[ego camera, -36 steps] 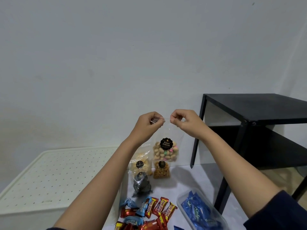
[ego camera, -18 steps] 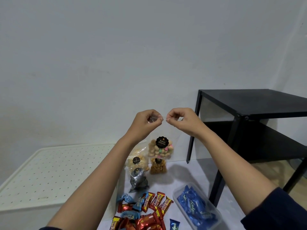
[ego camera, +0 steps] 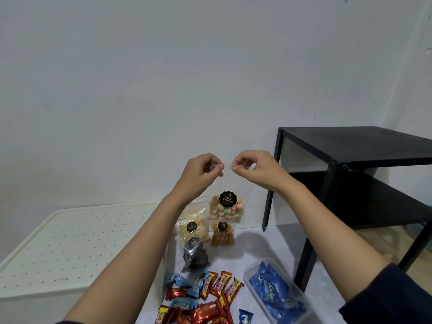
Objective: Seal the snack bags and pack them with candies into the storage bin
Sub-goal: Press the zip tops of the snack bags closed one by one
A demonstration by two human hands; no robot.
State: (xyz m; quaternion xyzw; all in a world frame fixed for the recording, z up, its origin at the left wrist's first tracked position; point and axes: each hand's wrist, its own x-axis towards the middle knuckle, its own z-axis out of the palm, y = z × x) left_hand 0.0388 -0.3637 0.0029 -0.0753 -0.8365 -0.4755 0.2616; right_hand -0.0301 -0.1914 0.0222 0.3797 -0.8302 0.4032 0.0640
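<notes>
A white storage bin with a dotted lid fills the left side, standing against the wall. On the right stands a black shelf unit with two tiers, its legs on the same pale grey surface that carries the snacks. Near the bottom edge, a clear plastic tub holds blue-wrapped candies. Just left of it lies a loose heap of red and blue wrapped candies. The snack bag being worked on is clear and holds pale, pink and green biscuits. It hangs upright in the air in front of the wall, above three smaller bags: one of pale crackers, one of orange-brown nuts, and a dark one nearest the candies. The left hand and right hand are raised close together. Each pinches the bag's top edge between thumb and forefinger, with the other fingers curled. A round black label sits on the bag's front.
</notes>
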